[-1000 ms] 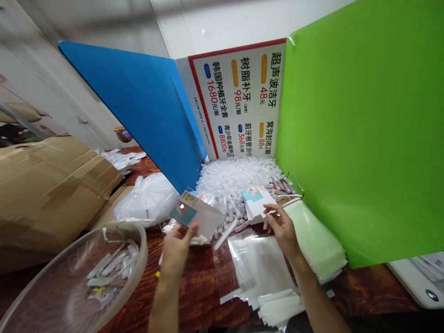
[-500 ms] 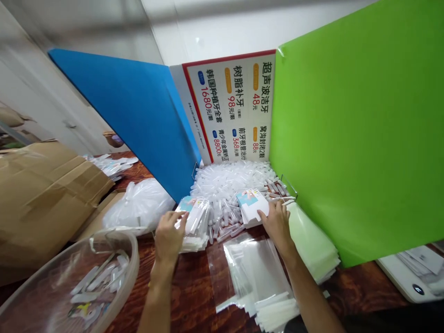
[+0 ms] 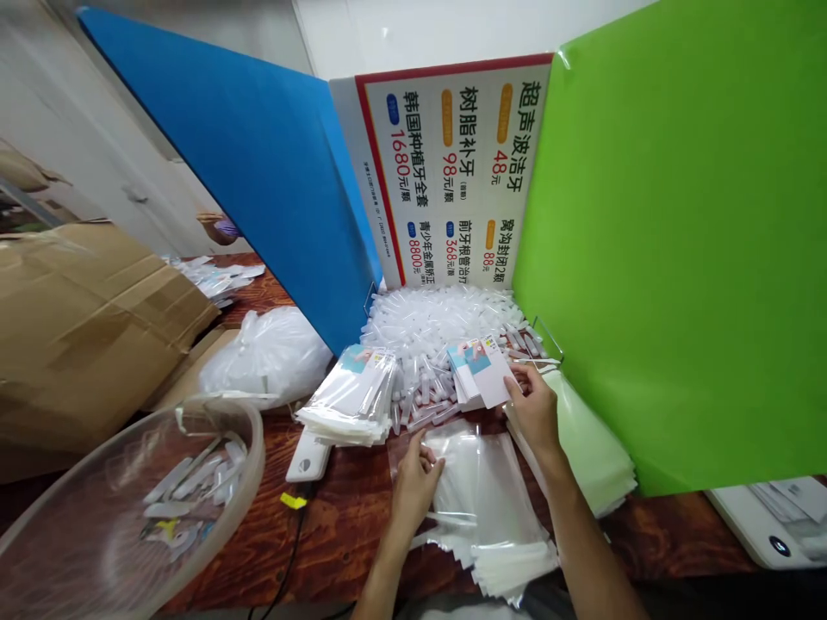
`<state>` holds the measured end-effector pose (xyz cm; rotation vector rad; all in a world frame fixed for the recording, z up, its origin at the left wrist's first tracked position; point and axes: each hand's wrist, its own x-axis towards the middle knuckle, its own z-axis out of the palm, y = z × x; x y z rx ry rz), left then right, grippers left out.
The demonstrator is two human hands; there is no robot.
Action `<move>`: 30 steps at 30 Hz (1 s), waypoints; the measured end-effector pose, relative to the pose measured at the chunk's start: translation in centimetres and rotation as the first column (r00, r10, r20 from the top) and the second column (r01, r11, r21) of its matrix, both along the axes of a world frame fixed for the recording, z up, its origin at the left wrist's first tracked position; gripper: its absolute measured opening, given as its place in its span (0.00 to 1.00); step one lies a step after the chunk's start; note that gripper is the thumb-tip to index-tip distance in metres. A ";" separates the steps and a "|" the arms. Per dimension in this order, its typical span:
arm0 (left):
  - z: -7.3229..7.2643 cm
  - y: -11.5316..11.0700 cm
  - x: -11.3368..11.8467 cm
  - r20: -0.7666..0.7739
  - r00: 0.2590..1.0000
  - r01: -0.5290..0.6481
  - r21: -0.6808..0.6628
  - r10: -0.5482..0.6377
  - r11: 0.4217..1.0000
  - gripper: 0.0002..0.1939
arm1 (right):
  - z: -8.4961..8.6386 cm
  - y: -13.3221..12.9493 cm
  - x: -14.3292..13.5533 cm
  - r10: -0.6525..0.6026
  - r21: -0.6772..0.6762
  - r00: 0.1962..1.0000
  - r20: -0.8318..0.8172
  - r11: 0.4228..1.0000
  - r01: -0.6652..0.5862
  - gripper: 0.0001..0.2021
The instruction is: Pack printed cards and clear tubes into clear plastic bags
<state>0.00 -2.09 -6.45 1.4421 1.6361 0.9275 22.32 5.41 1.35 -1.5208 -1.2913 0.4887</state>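
Observation:
My right hand [image 3: 535, 403] pinches the edge of a printed card [image 3: 489, 372], which is partly off the card stack [image 3: 462, 379]. My left hand [image 3: 417, 480] is at the left edge of a pile of clear plastic bags [image 3: 484, 491]; its fingers are curled, and what they hold, if anything, is too small to tell. Left of the card stack lies a pile of bagged cards [image 3: 355, 396]. Behind the cards, small white tubes [image 3: 439, 323] are heaped against the printed board [image 3: 452, 172].
A blue panel [image 3: 251, 164] and a green panel [image 3: 685, 258] flank the heap. A clear tub [image 3: 255, 456], cardboard box [image 3: 83, 336] and white plastic bag [image 3: 268, 353] stand left. Pale green sheets [image 3: 585, 448] lie right; a white device [image 3: 308, 456] has a cable.
My left hand has left the bagged cards and moved right to the clear bags. My right hand has slid a card rightward from the stack. The camera view has shifted slightly.

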 end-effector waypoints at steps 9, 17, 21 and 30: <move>7.0 0.2 -2.8 0.357 0.932 -0.090 0.051 0.066 0.995 0.15 | 1.0 -5.7 1.7 0.120 -0.082 0.976 -0.181 0.987 -0.136 0.14; 8.8 1.2 -2.0 0.737 0.598 -0.353 -0.110 0.314 0.929 0.21 | 1.0 -8.0 1.4 0.518 -0.179 0.844 -0.137 0.825 -0.535 0.08; 9.0 1.3 -1.5 0.754 0.563 -0.381 -0.125 0.337 0.916 0.20 | 0.3 -7.9 1.3 0.509 -0.151 0.841 -0.186 0.831 -0.536 0.07; 8.5 0.2 -0.9 0.674 0.682 -0.354 -0.037 0.285 0.934 0.17 | 0.0 -7.2 -0.5 0.430 -0.131 0.812 -0.394 0.848 -0.513 0.12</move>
